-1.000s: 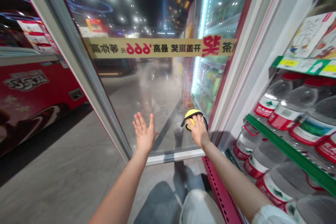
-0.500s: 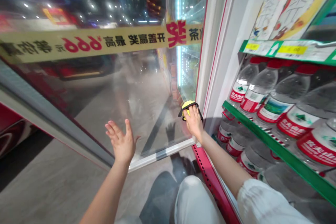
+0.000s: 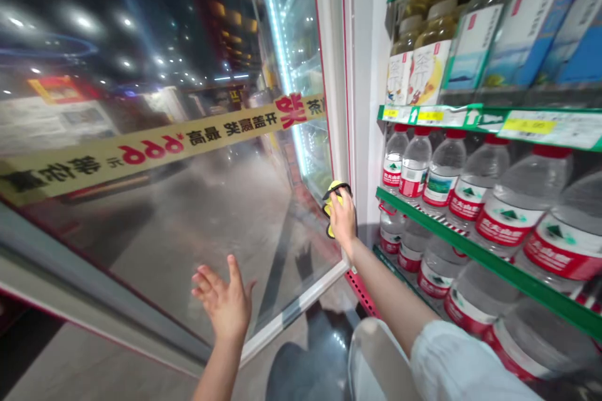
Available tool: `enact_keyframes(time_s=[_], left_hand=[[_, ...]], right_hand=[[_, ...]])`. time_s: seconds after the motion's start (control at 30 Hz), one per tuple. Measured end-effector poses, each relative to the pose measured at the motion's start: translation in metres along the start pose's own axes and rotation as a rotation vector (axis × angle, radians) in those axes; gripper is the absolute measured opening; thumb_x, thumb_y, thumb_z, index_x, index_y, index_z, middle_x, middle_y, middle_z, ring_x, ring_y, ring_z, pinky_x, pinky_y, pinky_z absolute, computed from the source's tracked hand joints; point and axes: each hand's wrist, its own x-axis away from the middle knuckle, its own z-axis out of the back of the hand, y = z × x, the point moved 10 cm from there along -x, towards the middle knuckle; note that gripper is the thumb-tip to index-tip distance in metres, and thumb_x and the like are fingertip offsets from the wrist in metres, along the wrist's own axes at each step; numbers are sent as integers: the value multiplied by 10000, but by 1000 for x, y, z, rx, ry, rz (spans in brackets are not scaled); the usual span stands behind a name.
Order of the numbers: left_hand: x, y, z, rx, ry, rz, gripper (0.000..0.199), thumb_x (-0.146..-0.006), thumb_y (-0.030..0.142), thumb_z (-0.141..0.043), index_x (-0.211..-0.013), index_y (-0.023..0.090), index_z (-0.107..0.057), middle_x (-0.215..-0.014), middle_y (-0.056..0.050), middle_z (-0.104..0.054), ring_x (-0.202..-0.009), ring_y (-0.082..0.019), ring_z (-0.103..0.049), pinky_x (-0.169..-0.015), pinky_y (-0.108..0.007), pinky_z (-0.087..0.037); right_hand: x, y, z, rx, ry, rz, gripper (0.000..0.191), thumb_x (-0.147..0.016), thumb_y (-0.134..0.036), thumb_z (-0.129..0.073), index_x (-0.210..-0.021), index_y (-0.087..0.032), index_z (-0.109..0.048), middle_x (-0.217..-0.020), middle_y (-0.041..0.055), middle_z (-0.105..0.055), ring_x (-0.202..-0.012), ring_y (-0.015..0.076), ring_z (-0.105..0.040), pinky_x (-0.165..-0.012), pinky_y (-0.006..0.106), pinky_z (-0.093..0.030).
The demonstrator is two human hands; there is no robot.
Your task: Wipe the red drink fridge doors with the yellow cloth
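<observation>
A folded yellow cleaning cloth with black edging (image 3: 330,208) is under the fingers of my right hand (image 3: 345,219), pressed to the lower hinge-side part of a glass door (image 3: 202,219). My left hand (image 3: 229,304) is raised in front of the lower glass with its fingers spread and nothing in it. Whether its palm touches the pane I cannot tell. Across the door runs a yellow strip with mirrored red and black lettering (image 3: 207,138). The door stands swung open, with a pale frame (image 3: 296,304) along its bottom.
To the right, open shelves hold several red-capped water bottles (image 3: 444,169) and several drinks with white labels (image 3: 430,59). A green shelf edge (image 3: 517,279) is close to my right forearm. Below the door lies a red perforated strip (image 3: 361,294); my knee (image 3: 376,357) is beside it.
My view has turned to the right, showing more of the shelves. My right hand stays on the cloth near the same corner of the glass. My left hand remains spread, now lower in view.
</observation>
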Motion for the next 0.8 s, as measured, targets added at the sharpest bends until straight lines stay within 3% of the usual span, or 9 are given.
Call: enact_keyframes(time_s=[0.07, 0.27, 0.43, 0.5, 0.67, 0.8], left_hand=[[2, 1, 0, 2, 32, -23, 991, -802, 377, -814, -1615, 190, -278, -1673, -312, 127, -1543, -510, 67, -1160, -763, -145], [6, 4, 0, 19, 68, -79, 859, -849, 341, -770, -1584, 172, -359, -1679, -303, 122, -1545, -499, 77, -1177, -741, -119], [9, 6, 8, 52, 81, -67, 785, -893, 321, -708, -1586, 194, -362, -1699, -264, 89, -1563, -461, 62, -1198, -712, -119], [10, 6, 9, 63, 95, -62, 788, -898, 323, -700, -1593, 213, -345, -1706, -240, 101, -1569, -443, 66, -1205, -702, -114], [12, 3, 6, 72, 108, -87, 823, -887, 360, -726, -1599, 245, -331, -1705, -226, 133, -1568, -439, 89, -1208, -691, -125], [10, -3, -1, 85, 67, -51, 961, -836, 420, -778, -1624, 274, -248, -1703, -251, 92, -1563, -474, 53, -1172, -748, -126]], right_hand=[[-3, 2, -1, 17, -21, -14, 513, -967, -126, -443, -1467, -186, -536, -1581, 164, -436, -1511, 273, -338, -1202, 487, -385], [36, 9, -13, 7, -73, -86, 596, -886, -48, -430, -1465, -148, -529, -1563, 184, -471, -1539, 265, -306, -1179, 522, -416], [-7, 6, -5, -9, -35, -76, 604, -939, -112, -392, -1541, -149, -429, -1652, 160, -336, -1579, 244, -192, -1231, 477, -341], [-8, 9, -4, -38, -9, -116, 621, -938, -131, -408, -1559, -147, -393, -1660, 164, -317, -1571, 240, -223, -1230, 454, -345], [37, 18, -9, -60, 46, -236, 602, -901, -160, -453, -1502, -125, -461, -1562, 234, -448, -1462, 283, -448, -1129, 482, -464], [14, 20, -13, -56, 77, -256, 610, -922, -180, -442, -1529, -121, -421, -1574, 219, -432, -1501, 274, -388, -1176, 461, -417]])
